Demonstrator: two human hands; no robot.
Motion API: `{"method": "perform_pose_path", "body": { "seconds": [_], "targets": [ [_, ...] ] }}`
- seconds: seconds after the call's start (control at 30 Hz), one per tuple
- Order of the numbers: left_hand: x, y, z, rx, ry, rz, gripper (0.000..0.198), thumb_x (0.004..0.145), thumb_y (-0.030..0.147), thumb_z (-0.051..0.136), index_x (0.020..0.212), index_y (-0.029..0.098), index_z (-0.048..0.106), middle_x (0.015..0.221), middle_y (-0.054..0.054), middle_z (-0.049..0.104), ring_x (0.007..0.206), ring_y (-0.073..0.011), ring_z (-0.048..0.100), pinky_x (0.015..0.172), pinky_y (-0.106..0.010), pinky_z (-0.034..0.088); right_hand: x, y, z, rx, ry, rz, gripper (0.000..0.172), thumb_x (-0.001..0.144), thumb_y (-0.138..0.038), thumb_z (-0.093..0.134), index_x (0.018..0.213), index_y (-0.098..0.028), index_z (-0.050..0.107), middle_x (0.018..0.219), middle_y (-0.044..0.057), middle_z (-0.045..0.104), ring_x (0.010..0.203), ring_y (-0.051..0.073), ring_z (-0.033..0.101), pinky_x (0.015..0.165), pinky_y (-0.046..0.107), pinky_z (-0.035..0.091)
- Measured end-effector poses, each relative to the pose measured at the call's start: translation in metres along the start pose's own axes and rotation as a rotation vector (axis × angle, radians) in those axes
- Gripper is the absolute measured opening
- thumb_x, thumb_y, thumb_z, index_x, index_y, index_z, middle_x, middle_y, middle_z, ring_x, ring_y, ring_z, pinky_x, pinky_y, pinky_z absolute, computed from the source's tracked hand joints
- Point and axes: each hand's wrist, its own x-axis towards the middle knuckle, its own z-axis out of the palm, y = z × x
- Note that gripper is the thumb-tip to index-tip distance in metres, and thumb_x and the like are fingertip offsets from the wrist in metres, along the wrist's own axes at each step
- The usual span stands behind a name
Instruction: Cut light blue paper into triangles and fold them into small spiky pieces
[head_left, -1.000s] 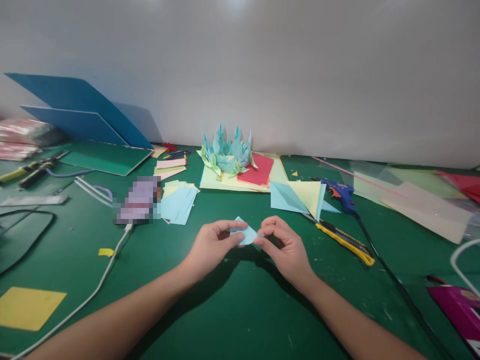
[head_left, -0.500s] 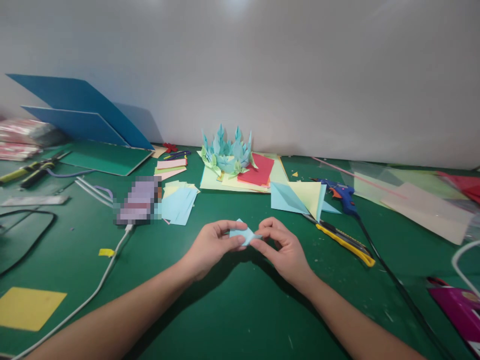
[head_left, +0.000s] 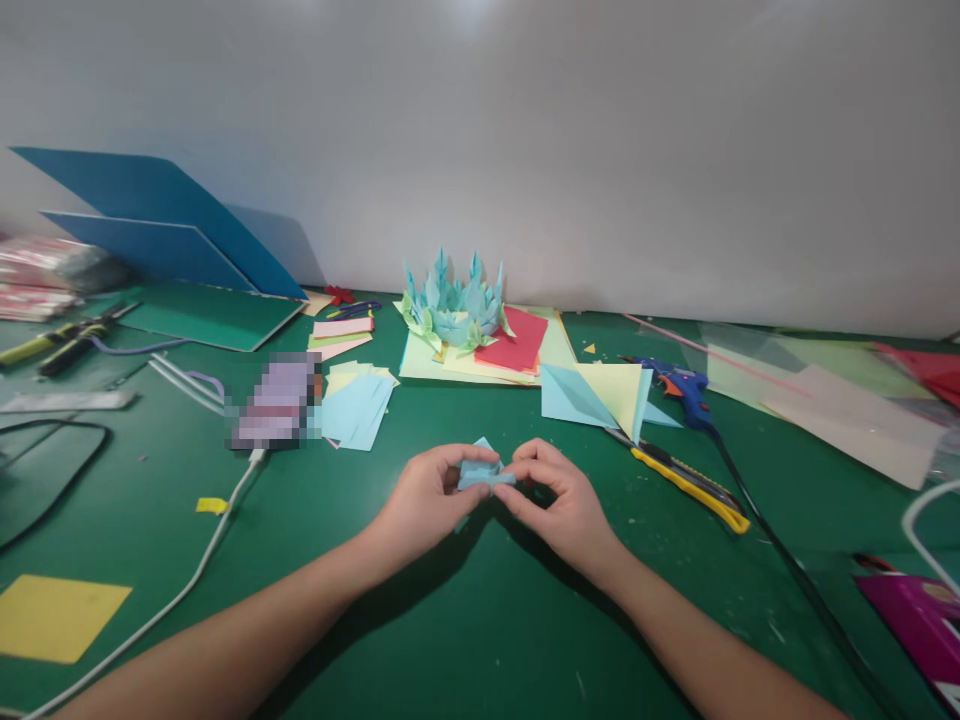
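Observation:
Both hands meet over the green mat (head_left: 480,620) near its middle. My left hand (head_left: 429,497) pinches the left side of a small folded light-blue paper piece (head_left: 480,470) with thumb and fingers. On its right side, my right hand (head_left: 559,497) pinches the same piece, fingers curled. The piece is held a little above the mat and is partly hidden by my fingertips. Behind it, near the wall, stands a light-blue and green folded paper crown (head_left: 454,305) on sheets of coloured paper.
Folded blue and yellow triangles (head_left: 600,395), a yellow utility knife (head_left: 686,483) and a blue glue gun (head_left: 686,390) lie to the right. A stack of blue paper (head_left: 360,408), a blurred phone (head_left: 276,400) with white cable, pliers (head_left: 67,338) and blue boards (head_left: 157,235) lie left. A yellow square (head_left: 56,617) sits at front left.
My two hands have drawn closer together. The blue piece looks more compact between the fingertips than a second ago.

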Motion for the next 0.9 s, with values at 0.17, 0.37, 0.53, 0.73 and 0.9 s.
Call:
{"method": "perform_pose_path", "body": {
  "seconds": [0.17,0.37,0.53,0.73,0.9],
  "targets": [
    [-0.0006,0.0019,0.0015,-0.017,0.029,0.015,0.030,0.063,0.024,0.067,0.091,0.013,0.070,0.084,-0.007,0.071,0.059,-0.0118,0.057,0.057,-0.023,0.045,0.0004,-0.0005,0.0006,0.018,0.008,0.004,0.008,0.078,-0.022,0.062,0.071,-0.019,0.065,0.072,0.000,0.050,0.064,0.013,0.049,0.060,0.025,0.042],
    [-0.0023,0.0043,0.0011,-0.047,0.030,0.000,0.026,0.065,0.024,0.065,0.088,0.013,0.072,0.082,-0.007,0.073,0.063,-0.0144,0.061,0.060,-0.025,0.048,0.0005,0.0001,0.0004,-0.001,-0.016,0.003,0.009,0.079,-0.022,0.061,0.071,-0.019,0.064,0.071,0.000,0.051,0.064,0.013,0.049,0.059,0.025,0.042],
    [-0.0024,0.0031,0.0002,-0.064,-0.003,-0.045,0.030,0.068,0.031,0.064,0.090,0.012,0.072,0.080,-0.010,0.072,0.065,-0.0171,0.063,0.061,-0.028,0.049,-0.0001,0.0017,0.0013,-0.044,-0.033,-0.031,0.009,0.079,-0.022,0.061,0.071,-0.019,0.064,0.070,0.001,0.052,0.065,0.014,0.050,0.060,0.026,0.041],
    [-0.0015,0.0015,-0.0001,-0.089,0.021,-0.037,0.028,0.065,0.033,0.068,0.085,0.014,0.073,0.080,-0.008,0.072,0.063,-0.0153,0.062,0.060,-0.027,0.047,-0.0006,0.0025,0.0025,-0.060,-0.031,-0.033,0.010,0.080,-0.023,0.061,0.072,-0.019,0.064,0.070,0.000,0.053,0.065,0.014,0.050,0.060,0.026,0.041],
    [-0.0020,0.0048,-0.0002,-0.165,0.036,-0.075,0.027,0.062,0.033,0.071,0.080,0.014,0.073,0.078,-0.008,0.073,0.065,-0.0158,0.062,0.058,-0.026,0.047,-0.0011,0.0031,0.0023,-0.059,-0.035,-0.041,0.008,0.080,-0.023,0.062,0.073,-0.019,0.064,0.072,0.001,0.054,0.066,0.014,0.052,0.061,0.027,0.042]
  ]
}}
